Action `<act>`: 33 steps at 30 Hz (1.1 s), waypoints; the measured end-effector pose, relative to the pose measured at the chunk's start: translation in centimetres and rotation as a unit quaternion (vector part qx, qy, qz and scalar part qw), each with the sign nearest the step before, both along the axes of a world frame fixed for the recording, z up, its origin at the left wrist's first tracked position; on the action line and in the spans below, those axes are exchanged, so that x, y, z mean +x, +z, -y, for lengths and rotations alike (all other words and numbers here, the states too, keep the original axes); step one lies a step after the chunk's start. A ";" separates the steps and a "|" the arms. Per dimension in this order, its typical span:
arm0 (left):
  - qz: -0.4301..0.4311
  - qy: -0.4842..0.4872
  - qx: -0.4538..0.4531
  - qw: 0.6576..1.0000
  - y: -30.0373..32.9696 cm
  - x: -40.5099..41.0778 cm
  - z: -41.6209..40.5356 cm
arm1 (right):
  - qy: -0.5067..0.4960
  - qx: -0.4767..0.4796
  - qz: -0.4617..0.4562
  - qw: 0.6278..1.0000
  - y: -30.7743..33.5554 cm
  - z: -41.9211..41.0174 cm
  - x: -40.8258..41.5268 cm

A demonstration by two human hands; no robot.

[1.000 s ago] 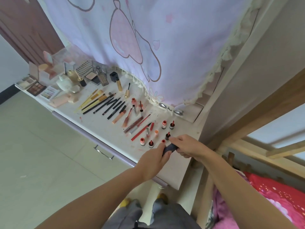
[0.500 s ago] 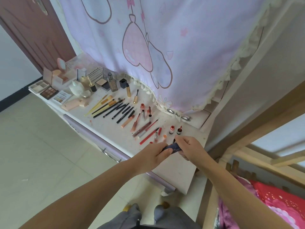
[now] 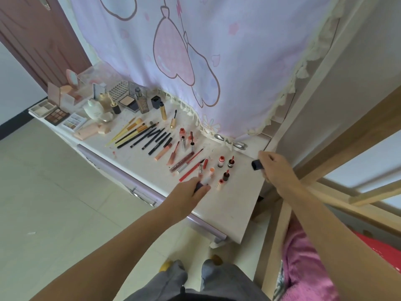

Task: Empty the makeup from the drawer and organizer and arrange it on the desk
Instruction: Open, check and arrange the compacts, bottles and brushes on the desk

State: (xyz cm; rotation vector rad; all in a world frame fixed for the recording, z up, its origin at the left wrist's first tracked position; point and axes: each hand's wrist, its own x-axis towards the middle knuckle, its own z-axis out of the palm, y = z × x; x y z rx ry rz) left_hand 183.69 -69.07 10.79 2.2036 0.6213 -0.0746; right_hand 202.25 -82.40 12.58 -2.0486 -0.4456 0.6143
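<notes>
Room: pale tiled floor [image 3: 54, 203] on your left, brown door [image 3: 39, 35] far left, pink bedding [image 3: 308, 268] near right.
Bench [image 3: 227, 205]: white top under a lilac curtain [image 3: 217, 51]; a closed drawer [image 3: 121, 177] runs along its near edge.
Makeup: palettes [image 3: 57, 115] far left, brushes and pencils [image 3: 141, 135] mid-bench, small lip bottles [image 3: 225, 168] right.
Left hand [image 3: 191, 190]: your fingers are closed round a dark tube [image 3: 200, 185], low over the bench.
Right hand [image 3: 274, 168]: you're pinching a dark cap [image 3: 257, 164] at the bench's right edge.

My left hand [image 3: 192, 189] reaches forward, fingers curled closed in a grip. My right hand [image 3: 274, 167] is raised off to the side, fingers pinched together.
</notes>
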 end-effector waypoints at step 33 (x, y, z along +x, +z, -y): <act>-0.010 0.201 -0.006 0.979 -11.0 7.0 7.9 | 0.228 -0.103 0.133 0.959 -13.3 1.1 0.4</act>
